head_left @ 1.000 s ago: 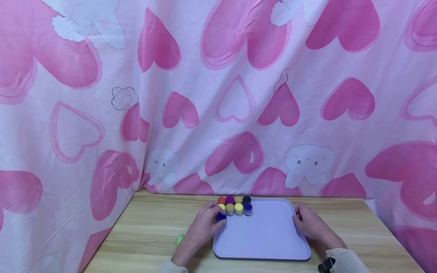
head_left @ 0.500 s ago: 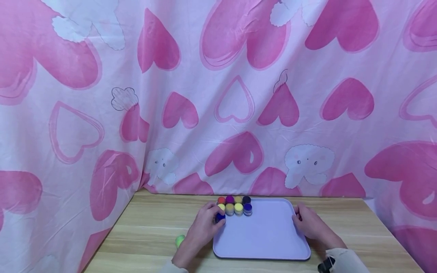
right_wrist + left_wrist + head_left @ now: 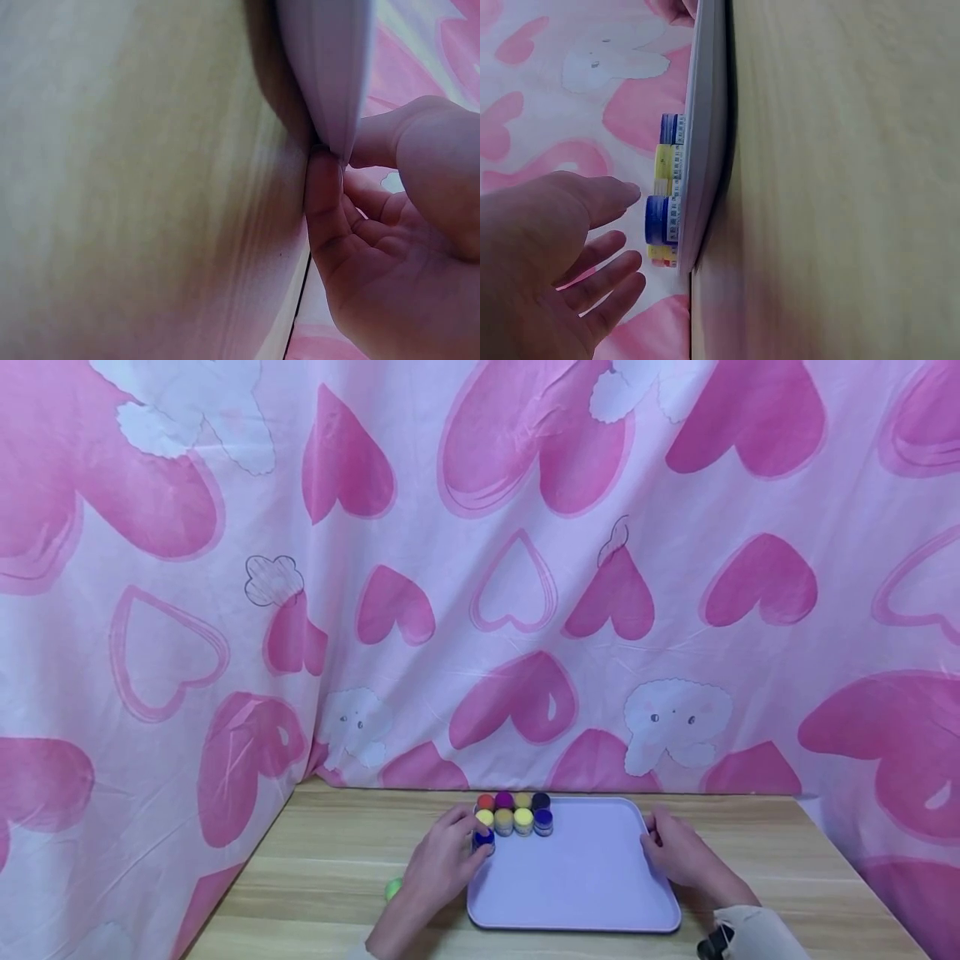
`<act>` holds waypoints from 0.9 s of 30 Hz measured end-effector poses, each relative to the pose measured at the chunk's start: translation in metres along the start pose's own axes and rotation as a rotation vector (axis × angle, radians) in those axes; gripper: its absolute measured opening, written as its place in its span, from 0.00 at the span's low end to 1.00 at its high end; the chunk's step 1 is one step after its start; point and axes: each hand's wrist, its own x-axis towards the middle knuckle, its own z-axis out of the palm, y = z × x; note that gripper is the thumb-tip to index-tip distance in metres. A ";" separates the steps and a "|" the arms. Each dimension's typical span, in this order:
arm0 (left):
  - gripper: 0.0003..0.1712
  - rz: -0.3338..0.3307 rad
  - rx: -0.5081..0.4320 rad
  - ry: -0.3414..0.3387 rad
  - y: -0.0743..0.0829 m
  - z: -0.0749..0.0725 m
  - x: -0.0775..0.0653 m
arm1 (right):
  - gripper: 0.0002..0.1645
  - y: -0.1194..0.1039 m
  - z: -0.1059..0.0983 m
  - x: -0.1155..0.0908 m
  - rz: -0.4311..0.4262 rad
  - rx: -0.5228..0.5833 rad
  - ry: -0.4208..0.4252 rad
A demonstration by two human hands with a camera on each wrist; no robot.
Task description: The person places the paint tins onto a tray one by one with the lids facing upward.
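Observation:
A blue-lidded paint jar [image 3: 483, 839] stands at the left edge of the lavender tray [image 3: 573, 885]. Close beside it is my left hand [image 3: 442, 860]; in the left wrist view its fingers are apart and a gap shows between them and the blue jar [image 3: 658, 220]. Behind that jar, two rows of small paint jars stand at the tray's back left corner, among them a yellow jar [image 3: 523, 820], a purple jar [image 3: 504, 800] and another blue jar [image 3: 543, 821]. With thumb and fingers, my right hand [image 3: 678, 852] pinches the tray's right rim, as the right wrist view shows [image 3: 390, 217].
On the wooden table [image 3: 300, 877] a green round object [image 3: 393, 888] lies left of the tray, partly hidden by the left forearm. A pink heart-patterned curtain [image 3: 517, 693] hangs behind the table and along its left side. A dark band [image 3: 715, 942] is at the right wrist.
My left fingers have loosened from the blue jar, which now shows more fully on the tray. The right hand keeps its hold on the rim.

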 end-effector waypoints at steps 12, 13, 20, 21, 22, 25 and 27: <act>0.08 -0.041 0.013 -0.004 -0.020 -0.020 -0.032 | 0.07 0.002 0.002 0.000 -0.001 -0.015 -0.003; 0.08 -0.040 0.016 -0.001 -0.022 -0.022 -0.034 | 0.07 0.003 0.003 0.000 -0.002 -0.016 -0.002; 0.07 -0.086 0.034 -0.051 -0.034 -0.034 -0.051 | 0.07 0.003 0.003 0.000 -0.015 -0.017 0.011; 0.07 -0.096 0.035 -0.063 -0.035 -0.037 -0.052 | 0.07 0.003 0.004 0.000 -0.013 -0.017 0.011; 0.07 -0.105 0.036 -0.074 -0.037 -0.039 -0.054 | 0.07 0.003 0.003 0.000 -0.011 -0.017 0.008; 0.07 -0.128 0.031 -0.101 -0.040 -0.045 -0.058 | 0.06 0.003 0.003 0.000 0.002 -0.011 0.001; 0.06 -0.144 0.027 -0.114 -0.043 -0.048 -0.061 | 0.06 0.002 0.002 0.000 0.004 -0.009 -0.002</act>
